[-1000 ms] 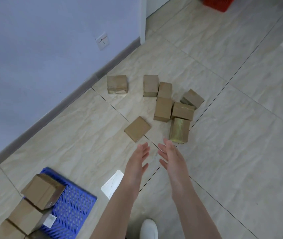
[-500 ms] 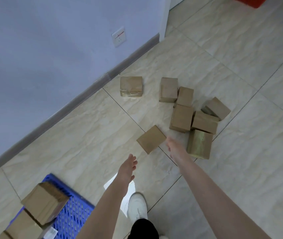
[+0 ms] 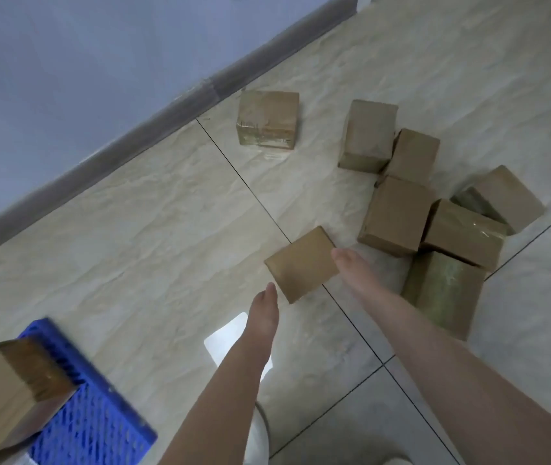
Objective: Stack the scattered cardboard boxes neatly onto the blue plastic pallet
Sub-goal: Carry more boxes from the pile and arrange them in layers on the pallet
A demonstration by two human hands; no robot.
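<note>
Nearby, a flat brown cardboard box [image 3: 302, 264] (plain, tilted) between both hands [image 3: 351, 266].

Light: soft and even, you cast only faint shadows.
Glare: a bright white patch on the floor [image 3: 166, 229], just beside your left hand [image 3: 264, 313].
Blur: the blue pallet [image 3: 92, 424] smears.
Edges: skirting line bends.
</note>
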